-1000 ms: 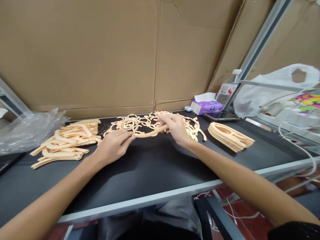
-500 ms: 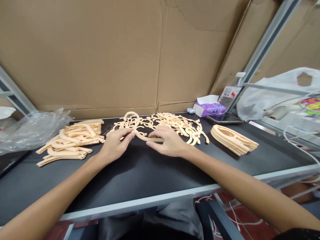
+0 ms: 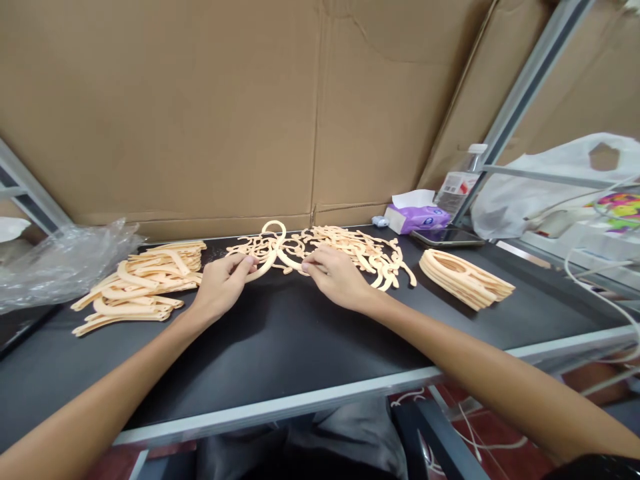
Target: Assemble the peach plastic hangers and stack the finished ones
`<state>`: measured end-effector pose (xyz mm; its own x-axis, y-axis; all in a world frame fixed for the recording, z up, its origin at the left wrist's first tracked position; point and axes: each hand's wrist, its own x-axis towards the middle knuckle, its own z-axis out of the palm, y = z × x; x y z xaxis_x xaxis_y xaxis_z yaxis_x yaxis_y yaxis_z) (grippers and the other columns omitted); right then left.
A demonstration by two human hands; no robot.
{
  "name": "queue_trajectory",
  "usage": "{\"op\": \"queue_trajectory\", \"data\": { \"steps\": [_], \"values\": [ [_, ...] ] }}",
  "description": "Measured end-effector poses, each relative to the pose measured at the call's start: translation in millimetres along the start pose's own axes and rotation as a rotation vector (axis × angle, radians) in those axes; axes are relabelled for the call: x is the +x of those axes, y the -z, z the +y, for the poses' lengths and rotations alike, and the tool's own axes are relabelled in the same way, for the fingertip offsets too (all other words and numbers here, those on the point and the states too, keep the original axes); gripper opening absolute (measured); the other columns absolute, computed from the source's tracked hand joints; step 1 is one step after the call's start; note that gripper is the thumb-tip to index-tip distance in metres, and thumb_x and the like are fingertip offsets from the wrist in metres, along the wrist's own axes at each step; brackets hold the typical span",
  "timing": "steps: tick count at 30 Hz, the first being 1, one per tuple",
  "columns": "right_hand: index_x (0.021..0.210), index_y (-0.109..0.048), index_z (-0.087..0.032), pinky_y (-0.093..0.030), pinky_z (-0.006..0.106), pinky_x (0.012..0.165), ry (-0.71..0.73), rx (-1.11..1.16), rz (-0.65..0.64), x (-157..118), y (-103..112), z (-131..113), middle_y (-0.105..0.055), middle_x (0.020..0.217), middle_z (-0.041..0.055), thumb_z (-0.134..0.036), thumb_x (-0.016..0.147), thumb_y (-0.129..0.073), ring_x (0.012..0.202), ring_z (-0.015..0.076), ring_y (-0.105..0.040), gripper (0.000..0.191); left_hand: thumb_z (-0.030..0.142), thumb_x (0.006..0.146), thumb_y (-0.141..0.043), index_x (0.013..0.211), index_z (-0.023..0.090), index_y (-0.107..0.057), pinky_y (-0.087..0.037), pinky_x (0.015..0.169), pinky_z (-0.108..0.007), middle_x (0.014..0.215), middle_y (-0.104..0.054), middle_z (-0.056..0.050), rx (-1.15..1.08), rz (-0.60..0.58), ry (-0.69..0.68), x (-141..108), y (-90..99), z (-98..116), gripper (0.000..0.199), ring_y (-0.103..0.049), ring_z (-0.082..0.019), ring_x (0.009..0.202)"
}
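Observation:
Between my hands, above the black tabletop, is a cream plastic folding hanger (image 3: 275, 252) with its round hook up and its two arms spread apart. My left hand (image 3: 224, 283) pinches the left arm's end between thumb and fingers. At the end of the right arm, my right hand (image 3: 336, 275) is closed in a similar pinch. Behind the hanger lies a loose heap of curved cream pieces (image 3: 357, 247). A pile of longer cream hanger arms (image 3: 143, 277) is left of my left hand. To the right stands a neat stack of folded hangers (image 3: 465, 279).
A crumpled clear plastic bag (image 3: 65, 260) lies at the left. At the back right are a purple tissue pack (image 3: 420, 218), a phone (image 3: 447, 236) and a clear bottle (image 3: 460, 187). Cardboard (image 3: 200, 120) walls the back; a metal rail (image 3: 300, 405) edges the front.
The hanger's arms have swung apart, making a wide spread with the hook above. My left hand has shifted slightly left and now grips the left arm; my right fingers have closed at the right end.

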<state>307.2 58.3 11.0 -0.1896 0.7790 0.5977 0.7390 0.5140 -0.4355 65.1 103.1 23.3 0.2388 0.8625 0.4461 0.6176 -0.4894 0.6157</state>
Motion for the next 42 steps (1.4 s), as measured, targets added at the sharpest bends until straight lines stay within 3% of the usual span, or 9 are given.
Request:
{"op": "queue_trajectory", "data": {
  "steps": [6,11,15,21,28,36,42],
  "values": [
    [0.080,-0.065,-0.018,-0.041,0.031,0.076,-0.059,-0.080,0.003,-0.4,0.6,1.2,-0.063,0.084,0.0046,-0.021,0.095,-0.052,0.082,0.0179,-0.057,0.021,0.057,0.092,-0.040,0.078,0.018,-0.077,-0.053,0.080,-0.036,0.085,-0.078,-0.007,-0.159,-0.029,0.085,3.4,0.9,0.4,0.055,-0.071,-0.025,0.081],
    [0.081,-0.066,-0.017,-0.042,0.031,0.078,-0.019,-0.091,-0.021,-1.4,1.3,-0.1,-0.064,0.087,0.0062,-0.019,0.095,-0.052,0.084,0.0188,-0.058,0.020,0.056,0.091,-0.043,0.067,0.018,-0.075,-0.055,0.073,-0.034,0.072,-0.077,-0.007,-0.231,-0.043,0.106,3.9,1.1,3.0,0.055,-0.070,-0.023,0.071],
    [0.084,-0.066,-0.018,-0.043,0.031,0.079,0.005,-0.073,-0.032,-2.2,1.0,-0.2,-0.065,0.088,0.0062,-0.020,0.096,-0.051,0.085,0.0185,-0.059,0.019,0.058,0.092,-0.041,0.070,0.017,-0.076,-0.053,0.068,-0.031,0.070,-0.076,-0.006,-0.104,-0.098,0.039,1.8,1.4,2.5,0.058,-0.069,-0.022,0.068],
    [0.088,-0.068,-0.017,-0.043,0.031,0.080,0.034,-0.072,-0.086,-3.7,-1.1,1.7,-0.066,0.090,0.0065,-0.020,0.096,-0.051,0.086,0.0186,-0.058,0.019,0.048,0.076,-0.067,0.070,0.021,-0.076,-0.047,0.066,-0.029,0.072,-0.076,-0.001,0.040,-0.100,-0.058,-3.5,2.1,2.5,0.030,-0.067,-0.021,0.070],
    [0.086,-0.071,-0.016,-0.043,0.030,0.079,0.014,-0.101,-0.141,-4.1,-2.4,0.2,-0.067,0.087,0.0058,-0.021,0.095,-0.053,0.084,0.0175,-0.060,0.021,0.041,0.080,-0.063,0.069,0.020,-0.073,-0.046,0.060,-0.025,0.064,-0.072,0.001,0.173,-0.196,-0.212,-4.7,2.1,2.8,0.026,-0.064,-0.015,0.060],
    [0.083,-0.072,-0.015,-0.044,0.030,0.078,0.038,-0.205,-0.178,-4.8,-4.6,0.4,-0.070,0.085,0.0072,-0.019,0.091,-0.057,0.083,0.0191,-0.061,0.018,0.035,0.084,-0.060,0.078,0.022,-0.074,-0.044,0.063,-0.027,0.069,-0.071,0.000,0.299,-0.212,-0.304,-5.7,0.5,0.5,0.020,-0.063,-0.017,0.064],
    [0.086,-0.072,-0.016,-0.045,0.030,0.079,0.018,-0.198,-0.155,-4.9,-3.0,-0.9,-0.070,0.087,0.0066,-0.018,0.089,-0.060,0.085,0.0189,-0.062,0.013,0.031,0.092,-0.052,0.094,0.018,-0.073,-0.048,0.086,-0.035,0.096,-0.071,-0.009,0.339,-0.193,-0.490,-15.6,-5.5,11.6,0.025,-0.063,-0.023,0.094]
  ]
}}
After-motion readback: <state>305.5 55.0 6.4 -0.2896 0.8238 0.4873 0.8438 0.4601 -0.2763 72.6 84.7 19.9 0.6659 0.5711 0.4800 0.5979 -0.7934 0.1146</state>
